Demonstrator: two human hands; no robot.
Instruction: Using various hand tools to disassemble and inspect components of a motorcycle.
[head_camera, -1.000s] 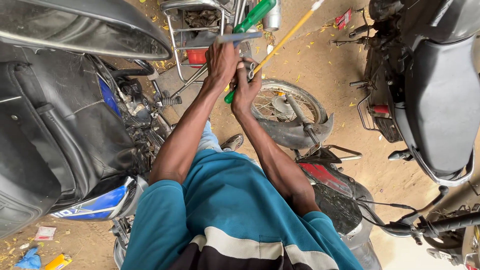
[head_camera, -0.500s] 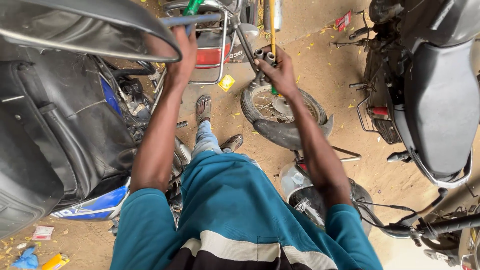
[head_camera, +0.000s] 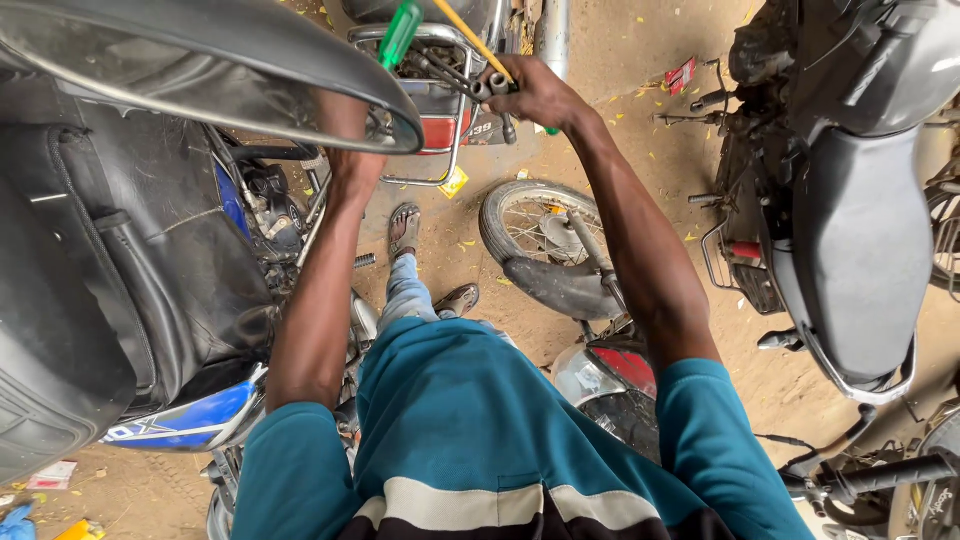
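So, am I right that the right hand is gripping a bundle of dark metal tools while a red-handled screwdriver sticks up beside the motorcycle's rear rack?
Not quite: the screwdriver's handle is green, not red, as the head view shows. The right hand does grip a bundle of dark metal tools by the motorcycle's chrome rear rack.

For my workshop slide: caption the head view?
Right hand grips tools above a motorcycle wheel; left hand sits under a raised seat.

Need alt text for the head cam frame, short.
Seen from above, a person in a teal shirt stands among parked motorcycles on dirt; the right hand grips several metal tools and a yellow rod, while the left hand reaches under a raised black seat on the left.
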